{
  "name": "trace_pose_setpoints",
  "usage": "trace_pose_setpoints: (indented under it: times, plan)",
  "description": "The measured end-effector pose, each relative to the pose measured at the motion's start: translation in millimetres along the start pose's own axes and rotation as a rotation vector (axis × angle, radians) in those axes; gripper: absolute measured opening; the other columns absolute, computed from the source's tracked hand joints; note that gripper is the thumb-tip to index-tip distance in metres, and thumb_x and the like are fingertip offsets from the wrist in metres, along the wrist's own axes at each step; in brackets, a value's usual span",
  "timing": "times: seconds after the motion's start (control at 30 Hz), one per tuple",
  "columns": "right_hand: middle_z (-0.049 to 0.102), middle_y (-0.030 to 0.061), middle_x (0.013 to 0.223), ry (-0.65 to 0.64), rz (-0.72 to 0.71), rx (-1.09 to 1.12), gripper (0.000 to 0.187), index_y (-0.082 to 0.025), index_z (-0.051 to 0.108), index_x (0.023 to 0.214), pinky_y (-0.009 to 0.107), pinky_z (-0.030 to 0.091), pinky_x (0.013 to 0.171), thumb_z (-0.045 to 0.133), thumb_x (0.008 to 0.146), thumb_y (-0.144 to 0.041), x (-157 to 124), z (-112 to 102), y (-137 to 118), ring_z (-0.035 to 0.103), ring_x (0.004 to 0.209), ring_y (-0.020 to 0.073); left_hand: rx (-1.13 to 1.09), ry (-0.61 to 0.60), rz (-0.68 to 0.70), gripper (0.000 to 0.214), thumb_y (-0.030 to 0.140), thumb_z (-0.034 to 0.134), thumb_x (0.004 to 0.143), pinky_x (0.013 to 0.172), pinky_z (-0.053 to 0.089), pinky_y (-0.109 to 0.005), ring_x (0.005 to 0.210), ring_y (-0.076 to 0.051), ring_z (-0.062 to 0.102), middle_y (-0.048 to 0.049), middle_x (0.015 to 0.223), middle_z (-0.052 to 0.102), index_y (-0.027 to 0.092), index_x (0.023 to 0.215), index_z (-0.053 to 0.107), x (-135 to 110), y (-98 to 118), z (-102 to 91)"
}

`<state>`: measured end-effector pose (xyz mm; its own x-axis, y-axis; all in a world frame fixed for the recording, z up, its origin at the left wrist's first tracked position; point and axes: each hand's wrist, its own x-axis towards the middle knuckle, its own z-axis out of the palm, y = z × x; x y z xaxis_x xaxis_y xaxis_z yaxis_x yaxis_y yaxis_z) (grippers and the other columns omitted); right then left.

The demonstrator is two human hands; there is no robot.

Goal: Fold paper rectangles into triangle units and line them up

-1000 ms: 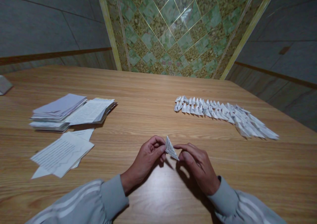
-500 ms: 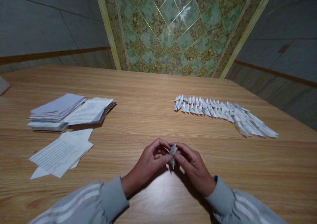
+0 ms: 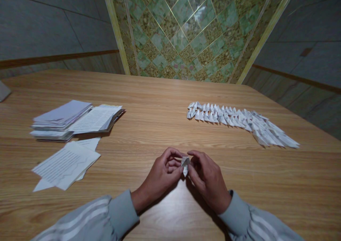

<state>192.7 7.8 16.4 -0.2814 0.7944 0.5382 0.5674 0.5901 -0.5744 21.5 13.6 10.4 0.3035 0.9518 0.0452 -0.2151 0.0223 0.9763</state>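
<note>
A small folded paper piece [image 3: 185, 165], whitish with printed marks, is between my two hands just above the table. My left hand [image 3: 166, 168] pinches its left side with thumb and fingers. On the other side, my right hand [image 3: 209, 178] has its thumb against the paper, while its index finger arches clear of it. At the back right, several similar folded paper pieces [image 3: 223, 116] lie tucked against each other in two long rows.
The wooden table [image 3: 149, 109] spreads out to a tiled wall [image 3: 183, 38]. On the left stand stacked paper sheets [image 3: 64, 113] beside another pile of written sheets [image 3: 97, 119]. Loose written sheets [image 3: 66, 164] lie nearer me. A pale object [image 3: 4, 91] shows at the far left edge.
The folded paper has turned so that a wider face shows. My right index finger has lifted away from it, and my right hand has opened slightly.
</note>
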Motion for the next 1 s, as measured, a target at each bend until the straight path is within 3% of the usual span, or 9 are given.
trace_pose_setpoints:
  times: [0.13,0.4,0.6,0.77,0.9,1.0]
  plan:
    - [0.068,0.0051,0.092,-0.031,-0.022,0.0,0.024,-0.02,0.059,0.11,0.031,0.046,0.074,0.052,0.089,-0.009,1,0,-2,0.062,0.085,0.0203,0.011,0.009,0.032,0.016,0.011,0.062,0.081,0.068,0.053,-0.026,0.077,-0.014,0.065,-0.0028,0.092,0.067,0.019,0.095,0.057,0,0,-0.9]
    - [0.068,0.0042,0.091,-0.13,0.042,0.1,0.018,-0.021,0.062,0.104,0.031,0.043,0.075,0.049,0.093,-0.014,2,-4,-5,0.061,0.085,0.02,0.069,0.1,0.044,0.006,0.014,0.063,0.083,0.092,0.049,-0.034,0.114,-0.024,0.063,-0.012,0.122,0.068,0.019,0.085,0.063,-1,-1,-4.2]
    - [0.063,0.0008,0.084,-0.117,0.291,0.3,0.005,-0.021,0.061,0.094,0.029,0.044,0.07,0.058,0.091,-0.024,3,-1,-2,0.059,0.078,0.0169,0.229,0.048,0.12,0.015,0.014,0.056,0.088,0.1,0.044,-0.037,0.118,-0.025,0.061,-0.0113,0.125,0.067,0.019,0.076,0.064,-1,2,-6.9]
    - [0.057,-0.0027,0.078,-0.056,0.419,0.475,0.019,-0.02,0.055,0.098,0.027,0.044,0.067,0.065,0.082,-0.022,2,5,3,0.054,0.071,0.0145,0.253,0.011,0.157,0.019,0.013,0.054,0.089,0.096,0.046,-0.035,0.114,-0.024,0.062,-0.0114,0.122,0.068,0.018,0.072,0.061,-4,6,-5.3]
    - [0.06,-0.0022,0.079,-0.031,0.412,0.53,0.022,-0.02,0.057,0.099,0.026,0.045,0.066,0.066,0.079,-0.019,3,5,0,0.055,0.07,0.0135,0.07,-0.009,0.097,0.004,0.016,0.059,0.088,0.087,0.05,-0.032,0.104,-0.021,0.066,-0.0094,0.118,0.069,0.02,0.09,0.058,-5,7,-2.0]
    - [0.063,-0.0009,0.081,-0.022,0.371,0.511,0.021,-0.02,0.059,0.098,0.025,0.046,0.065,0.067,0.078,-0.018,5,3,-3,0.057,0.071,0.0135,0.09,0.011,0.052,0.02,0.022,0.067,0.086,0.086,0.051,-0.032,0.099,-0.02,0.067,-0.0069,0.111,0.069,0.021,0.104,0.059,-4,4,-2.3]
